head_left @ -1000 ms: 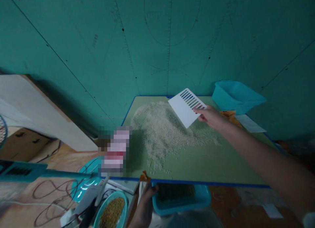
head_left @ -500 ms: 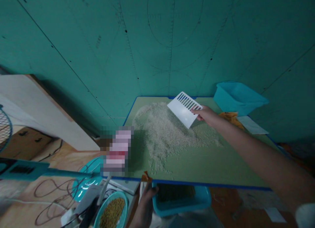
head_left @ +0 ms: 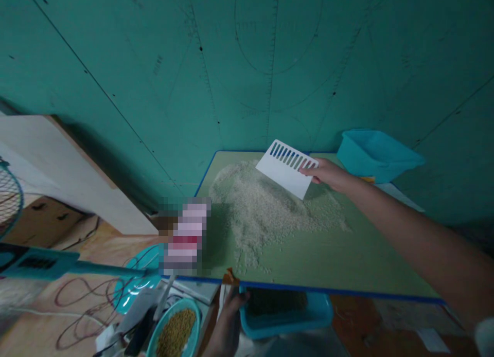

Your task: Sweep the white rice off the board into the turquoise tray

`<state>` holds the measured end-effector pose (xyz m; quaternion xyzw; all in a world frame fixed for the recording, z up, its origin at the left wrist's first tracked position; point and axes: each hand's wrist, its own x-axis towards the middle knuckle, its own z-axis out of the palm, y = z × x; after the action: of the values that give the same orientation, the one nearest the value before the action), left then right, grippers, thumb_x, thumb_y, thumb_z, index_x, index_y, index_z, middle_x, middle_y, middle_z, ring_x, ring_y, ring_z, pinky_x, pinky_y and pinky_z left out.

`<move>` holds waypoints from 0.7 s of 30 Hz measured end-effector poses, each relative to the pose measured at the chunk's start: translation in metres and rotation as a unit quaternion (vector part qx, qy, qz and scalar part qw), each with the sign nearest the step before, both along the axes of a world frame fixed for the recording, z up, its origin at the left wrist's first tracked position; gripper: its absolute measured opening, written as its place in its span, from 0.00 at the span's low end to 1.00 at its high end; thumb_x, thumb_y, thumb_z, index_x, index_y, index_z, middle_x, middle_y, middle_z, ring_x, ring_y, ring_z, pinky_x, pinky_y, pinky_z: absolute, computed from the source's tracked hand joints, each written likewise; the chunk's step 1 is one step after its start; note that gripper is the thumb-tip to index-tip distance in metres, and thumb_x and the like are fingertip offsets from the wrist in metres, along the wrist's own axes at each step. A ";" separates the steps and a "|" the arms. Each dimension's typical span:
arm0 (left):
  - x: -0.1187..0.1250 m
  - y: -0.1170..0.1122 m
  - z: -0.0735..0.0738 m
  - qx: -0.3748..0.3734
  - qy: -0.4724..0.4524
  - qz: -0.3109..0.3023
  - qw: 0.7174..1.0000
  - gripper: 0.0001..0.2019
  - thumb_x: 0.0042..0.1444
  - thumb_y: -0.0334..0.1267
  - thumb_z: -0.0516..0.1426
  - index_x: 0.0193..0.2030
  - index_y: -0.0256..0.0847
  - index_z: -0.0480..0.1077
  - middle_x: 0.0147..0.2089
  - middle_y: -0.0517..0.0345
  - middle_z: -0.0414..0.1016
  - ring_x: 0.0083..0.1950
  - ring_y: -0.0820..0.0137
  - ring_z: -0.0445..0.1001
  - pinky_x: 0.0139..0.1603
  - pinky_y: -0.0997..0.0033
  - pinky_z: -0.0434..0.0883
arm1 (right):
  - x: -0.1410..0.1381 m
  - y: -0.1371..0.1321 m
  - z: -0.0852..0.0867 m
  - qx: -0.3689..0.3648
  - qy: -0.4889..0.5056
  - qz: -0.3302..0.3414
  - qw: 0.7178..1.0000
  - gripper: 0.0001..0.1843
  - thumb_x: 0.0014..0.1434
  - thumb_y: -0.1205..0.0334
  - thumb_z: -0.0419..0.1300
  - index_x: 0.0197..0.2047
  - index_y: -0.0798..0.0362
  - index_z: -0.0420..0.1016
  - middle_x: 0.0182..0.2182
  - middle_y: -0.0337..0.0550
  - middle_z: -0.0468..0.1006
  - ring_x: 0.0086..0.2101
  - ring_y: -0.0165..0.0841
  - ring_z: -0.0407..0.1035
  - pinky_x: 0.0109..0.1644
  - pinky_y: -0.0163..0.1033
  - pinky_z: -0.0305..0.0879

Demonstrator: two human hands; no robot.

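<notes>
Rice (head_left: 262, 213) still heaped on table (head_left: 347, 264); right hand (head_left: 328, 174) clamped on scraper (head_left: 285, 167) behind it; left hand (head_left: 227, 321) grips tray (head_left: 285, 316) below edge.

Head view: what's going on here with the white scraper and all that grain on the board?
A person's right hand holds a white slotted scraper tilted over the far side of a pile of pale grain, which is spread across a green board. Whether its edge touches the grain is unclear. The left hand holds a teal tub just below the board's near edge. A second teal tub sits at the far right corner.
</notes>
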<state>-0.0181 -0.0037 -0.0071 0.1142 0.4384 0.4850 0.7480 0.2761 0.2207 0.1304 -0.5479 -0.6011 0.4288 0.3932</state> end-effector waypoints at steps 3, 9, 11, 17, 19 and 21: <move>0.000 -0.002 -0.002 0.011 0.002 -0.012 1.000 0.24 0.42 0.36 0.59 0.51 0.45 0.69 0.58 0.57 0.69 0.64 0.52 0.55 0.63 0.54 0.52 | -0.004 0.007 -0.008 -0.001 -0.016 0.007 1.000 0.05 0.48 0.63 0.60 0.25 0.54 0.68 0.15 0.34 0.64 0.14 0.24 0.51 0.16 0.31 0.41; -0.001 -0.005 -0.006 0.000 -0.001 0.007 1.000 0.23 0.44 0.34 0.58 0.51 0.44 0.70 0.57 0.56 0.70 0.66 0.55 0.51 0.63 0.55 0.50 | -0.013 -0.003 -0.004 -0.014 -0.031 0.055 0.998 0.05 0.49 0.61 0.60 0.27 0.54 0.71 0.17 0.35 0.66 0.14 0.23 0.51 0.17 0.31 0.41; -0.002 -0.005 -0.006 0.012 -0.001 0.001 1.000 0.23 0.45 0.34 0.57 0.52 0.45 0.68 0.59 0.58 0.68 0.66 0.57 0.49 0.64 0.57 0.50 | -0.013 -0.012 0.004 -0.020 -0.036 0.065 0.997 0.06 0.49 0.60 0.61 0.29 0.54 0.72 0.19 0.36 0.67 0.15 0.23 0.51 0.17 0.32 0.41; 0.003 0.001 -0.004 -0.007 0.012 -0.013 1.000 0.23 0.41 0.35 0.60 0.48 0.43 0.71 0.53 0.54 0.73 0.63 0.52 0.57 0.62 0.53 0.53 | -0.008 -0.033 0.025 -0.003 -0.049 0.050 0.998 0.05 0.49 0.60 0.61 0.28 0.53 0.71 0.15 0.34 0.64 0.14 0.23 0.50 0.17 0.32 0.42; 0.005 0.003 -0.004 -0.023 0.018 -0.006 1.000 0.23 0.38 0.35 0.61 0.46 0.42 0.72 0.50 0.52 0.76 0.61 0.50 0.60 0.61 0.51 0.55 | -0.009 -0.036 0.026 0.001 -0.059 0.043 0.997 0.05 0.49 0.60 0.60 0.28 0.53 0.71 0.14 0.33 0.63 0.14 0.24 0.50 0.17 0.32 0.42; 0.008 0.004 -0.005 -0.036 0.013 -0.002 0.999 0.23 0.36 0.36 0.62 0.45 0.42 0.72 0.48 0.53 0.77 0.60 0.50 0.61 0.60 0.52 0.56 | -0.011 -0.040 0.024 -0.003 -0.073 0.044 0.996 0.06 0.48 0.60 0.61 0.27 0.53 0.70 0.12 0.32 0.62 0.14 0.24 0.51 0.17 0.32 0.43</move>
<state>-0.0104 0.0006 -0.0121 0.0944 0.4653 0.4659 0.7467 0.2655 0.1806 0.1549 -0.5514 -0.6508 0.4063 0.3276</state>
